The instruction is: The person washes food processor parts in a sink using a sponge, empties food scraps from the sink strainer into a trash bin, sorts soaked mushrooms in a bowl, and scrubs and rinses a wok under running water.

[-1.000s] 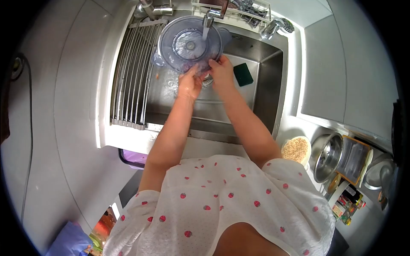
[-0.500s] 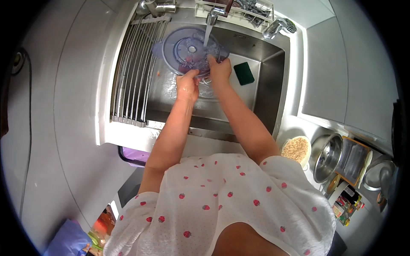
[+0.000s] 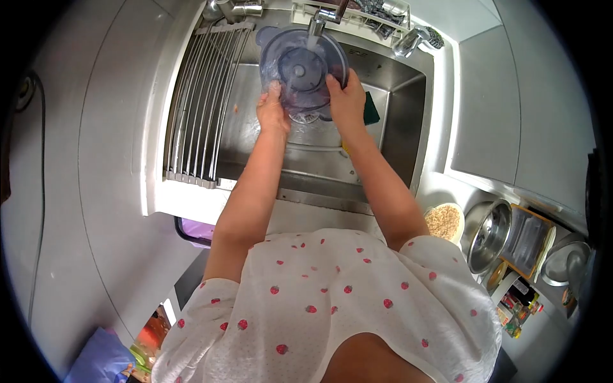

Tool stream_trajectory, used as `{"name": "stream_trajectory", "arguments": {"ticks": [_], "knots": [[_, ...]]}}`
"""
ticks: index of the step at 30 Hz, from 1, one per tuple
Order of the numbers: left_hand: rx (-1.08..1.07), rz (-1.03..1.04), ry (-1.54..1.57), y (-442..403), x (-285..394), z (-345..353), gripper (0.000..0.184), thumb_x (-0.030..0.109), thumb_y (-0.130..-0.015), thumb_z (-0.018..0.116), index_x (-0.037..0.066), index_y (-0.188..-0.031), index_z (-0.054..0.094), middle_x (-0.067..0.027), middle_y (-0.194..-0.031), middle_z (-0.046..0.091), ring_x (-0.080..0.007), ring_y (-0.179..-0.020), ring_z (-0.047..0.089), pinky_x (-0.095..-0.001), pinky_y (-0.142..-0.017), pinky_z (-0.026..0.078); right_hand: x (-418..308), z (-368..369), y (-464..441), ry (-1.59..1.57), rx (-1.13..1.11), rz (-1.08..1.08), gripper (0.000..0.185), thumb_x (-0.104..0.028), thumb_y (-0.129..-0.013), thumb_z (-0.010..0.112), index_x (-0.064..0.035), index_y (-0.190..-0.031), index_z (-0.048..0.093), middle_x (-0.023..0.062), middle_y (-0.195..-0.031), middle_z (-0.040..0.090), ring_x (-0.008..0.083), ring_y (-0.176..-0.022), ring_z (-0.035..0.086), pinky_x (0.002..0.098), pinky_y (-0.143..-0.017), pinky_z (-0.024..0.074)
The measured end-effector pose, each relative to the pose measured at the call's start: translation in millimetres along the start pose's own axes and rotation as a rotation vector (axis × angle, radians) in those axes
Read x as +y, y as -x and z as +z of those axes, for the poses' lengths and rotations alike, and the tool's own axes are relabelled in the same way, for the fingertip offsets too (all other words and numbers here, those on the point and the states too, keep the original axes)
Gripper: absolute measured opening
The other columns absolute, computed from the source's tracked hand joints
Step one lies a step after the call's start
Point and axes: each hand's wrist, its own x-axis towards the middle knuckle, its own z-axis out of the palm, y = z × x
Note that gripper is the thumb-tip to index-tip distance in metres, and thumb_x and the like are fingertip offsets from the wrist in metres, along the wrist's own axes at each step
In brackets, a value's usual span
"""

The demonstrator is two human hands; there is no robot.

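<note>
A round, see-through bluish plastic lid (image 3: 302, 80) with a raised ring in its middle is under the tap (image 3: 316, 27), and water runs onto it. My left hand (image 3: 272, 110) grips its lower left edge, thumb on top. On the lower right edge my right hand (image 3: 347, 99) is closed too, with the thumb on the upper face. Below the lid lies the steel sink (image 3: 313, 167), its drain partly hidden. A dark green scouring pad (image 3: 371, 110) shows behind my right hand, and a bit of yellow peeks out by that wrist.
A metal roll-up drying rack (image 3: 207, 105) covers the sink's left side. Behind the sink stands a white rack (image 3: 367, 24) with items in it. To the right are a tub of grain-like bits (image 3: 444, 222), a steel bowl (image 3: 487, 236) and several bottles and packets.
The lid has turned and shifted a little right and up. Both hands have moved with it, the right one further out, now partly hiding the scouring pad.
</note>
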Motion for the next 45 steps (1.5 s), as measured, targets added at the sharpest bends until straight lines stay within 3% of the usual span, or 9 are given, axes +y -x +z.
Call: {"name": "stream_trajectory", "arguments": {"ticks": [7, 9, 16, 22, 23, 24, 33, 39, 45], "knots": [[-0.248, -0.29, -0.126, 39.9, 16.0, -10.6, 0.03, 0.008, -0.076, 0.054, 0.0, -0.104, 0.049, -0.0123, -0.097, 0.057, -0.0223, -0.081, 0.058, -0.0315, -0.069, 0.048, 30.1, 14.4, 9.5, -0.46, 0.078, 0.377, 0.024, -0.01, -0.075, 0.058, 0.0043, -0.094, 0.053, 0.0132, -0.084, 0.06, 0.0224, -0.077, 0.057, 0.03, -0.07, 0.0437], [-0.18, -0.317, -0.257, 49.5, 39.4, -7.0, 0.027, 0.007, -0.074, 0.053, -0.001, -0.1, 0.05, -0.0118, -0.09, 0.059, -0.0198, -0.073, 0.058, -0.0273, -0.062, 0.048, 29.1, 5.1, 11.5, -0.429, -0.19, 0.644, 0.026, -0.012, -0.077, 0.058, -0.0006, -0.1, 0.053, 0.0062, -0.084, 0.058, 0.0141, -0.067, 0.055, 0.026, -0.058, 0.0437], [-0.237, -0.403, -0.408, 23.0, 69.1, -19.8, 0.016, 0.013, -0.075, 0.054, -0.001, -0.083, 0.055, -0.0073, -0.073, 0.06, -0.0118, -0.054, 0.055, -0.0205, -0.038, 0.039, 3.0, -13.0, -2.1, -0.374, -0.347, 0.552, 0.032, -0.016, -0.078, 0.056, 0.0013, -0.104, 0.05, 0.0055, -0.076, 0.056, 0.0126, -0.059, 0.054, 0.0266, -0.048, 0.044], [-0.026, -0.204, -0.509, 14.8, 22.0, -16.5, 0.027, 0.017, -0.08, 0.058, -0.001, -0.1, 0.052, -0.0049, -0.08, 0.057, -0.0118, -0.062, 0.052, -0.0228, -0.05, 0.041, 11.4, -22.7, -4.4, 0.113, -0.133, 0.161, 0.031, -0.014, -0.08, 0.054, -0.0009, -0.108, 0.048, 0.0065, -0.074, 0.056, 0.0136, -0.053, 0.054, 0.0264, -0.045, 0.0445], [0.004, -0.173, -0.647, 11.5, 13.3, -18.5, 0.036, 0.024, -0.08, 0.058, 0.002, -0.108, 0.051, -0.0073, -0.1, 0.056, -0.0184, -0.091, 0.052, -0.0354, -0.069, 0.042, 17.9, -25.4, -6.3, 0.106, -0.1, 0.064, 0.031, -0.012, -0.081, 0.053, -0.0021, -0.11, 0.046, 0.007, -0.075, 0.057, 0.0146, -0.054, 0.054, 0.0267, -0.046, 0.0456], [0.001, -0.174, -0.648, 19.1, 16.1, -12.9, 0.036, 0.024, -0.08, 0.058, 0.002, -0.108, 0.051, -0.0073, -0.1, 0.056, -0.0184, -0.091, 0.052, -0.0354, -0.069, 0.042, 23.7, -26.9, -7.3, 0.097, -0.067, -0.033, 0.032, -0.011, -0.082, 0.052, -0.0033, -0.112, 0.045, 0.0075, -0.076, 0.057, 0.0155, -0.054, 0.055, 0.027, -0.047, 0.0467], [-0.053, -0.099, -0.615, 67.4, 59.8, -3.4, 0.03, 0.019, -0.081, 0.058, 0.001, -0.103, 0.051, -0.006, -0.096, 0.056, -0.0149, -0.091, 0.051, -0.0266, -0.078, 0.041, 30.3, -0.1, 10.6, -0.795, -0.241, 0.714, 0.027, -0.015, -0.081, 0.055, -0.0061, -0.105, 0.047, 0.008, -0.089, 0.057, 0.0195, -0.072, 0.058, 0.0341, -0.061, 0.0504], [-0.272, -0.145, -0.447, 66.8, 70.5, -22.7, 0.025, 0.014, -0.081, 0.058, -0.001, -0.1, 0.051, -0.0062, -0.089, 0.058, -0.0141, -0.071, 0.059, -0.0221, -0.059, 0.052, 34.7, -11.2, -1.5, -0.64, -0.4, 0.615, 0.02, -0.014, -0.08, 0.056, -0.0013, -0.095, 0.052, 0.0055, -0.08, 0.056, 0.0145, -0.066, 0.055, 0.0286, -0.057, 0.0484], [0.025, -0.059, -0.611, 45.6, 23.0, -23.7, 0.018, 0.018, -0.078, 0.062, 0.005, -0.089, 0.057, -0.0019, -0.076, 0.058, -0.0082, -0.068, 0.052, -0.0223, -0.056, 0.042, 19.0, -25.6, -0.7, -0.376, -0.098, 0.369, 0.015, -0.009, -0.079, 0.055, 0.001, -0.09, 0.055, 0.004, -0.075, 0.056, 0.0106, -0.061, 0.052, 0.0242, -0.053, 0.0453]]}}
